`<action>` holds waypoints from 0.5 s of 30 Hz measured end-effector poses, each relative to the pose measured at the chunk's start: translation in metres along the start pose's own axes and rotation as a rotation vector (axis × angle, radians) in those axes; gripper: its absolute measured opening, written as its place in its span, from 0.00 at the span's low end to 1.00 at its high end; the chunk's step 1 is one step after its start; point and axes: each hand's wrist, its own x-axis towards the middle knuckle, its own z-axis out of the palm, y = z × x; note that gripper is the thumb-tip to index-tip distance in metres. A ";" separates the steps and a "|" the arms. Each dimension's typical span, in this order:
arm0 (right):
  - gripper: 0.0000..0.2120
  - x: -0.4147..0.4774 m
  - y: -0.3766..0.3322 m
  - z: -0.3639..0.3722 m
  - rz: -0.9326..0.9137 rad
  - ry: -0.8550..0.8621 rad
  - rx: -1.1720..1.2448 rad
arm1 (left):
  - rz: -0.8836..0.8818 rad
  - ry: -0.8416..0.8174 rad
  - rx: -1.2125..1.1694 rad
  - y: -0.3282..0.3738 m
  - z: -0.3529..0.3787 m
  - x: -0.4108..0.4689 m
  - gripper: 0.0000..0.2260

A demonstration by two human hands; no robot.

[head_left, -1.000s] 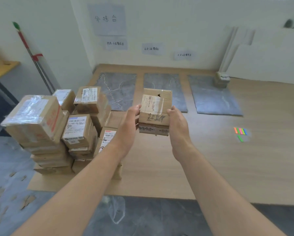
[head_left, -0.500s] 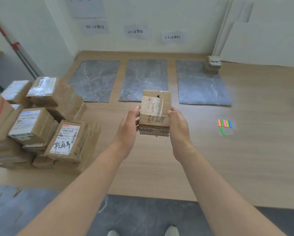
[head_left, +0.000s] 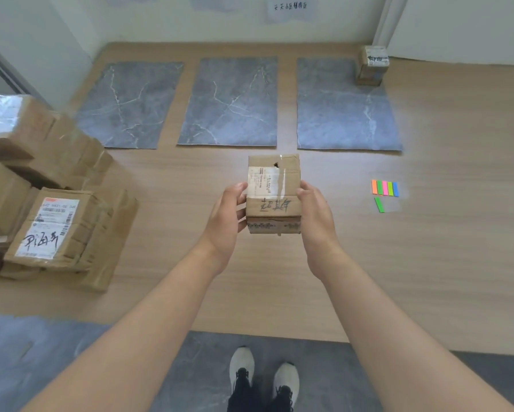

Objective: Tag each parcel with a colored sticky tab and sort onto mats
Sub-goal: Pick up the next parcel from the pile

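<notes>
Three mats lie side by side across the far part of the desk (head_left: 443, 248): the left mat (head_left: 130, 105), middle mat (head_left: 230, 102) and right mat (head_left: 345, 108), with a small parcel (head_left: 372, 65) at the right mat's far right corner. A stack of parcels (head_left: 56, 227) occupies the desk's left side, nearer than the mats, and a row of sticky tabs (head_left: 385, 188) lies on the right side with a single tab (head_left: 379, 205) just before it. Between stack and tabs, above the desk's middle, the left hand (head_left: 224, 217) and right hand (head_left: 316, 215) hold a parcel (head_left: 273, 194) between them.
</notes>
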 end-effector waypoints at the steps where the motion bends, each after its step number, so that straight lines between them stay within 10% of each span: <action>1: 0.17 0.005 0.006 -0.002 0.007 0.005 -0.003 | -0.013 0.000 0.000 -0.007 0.002 0.006 0.14; 15: 0.20 0.037 0.092 -0.009 0.141 0.046 0.004 | -0.133 0.007 0.006 -0.092 -0.002 0.047 0.15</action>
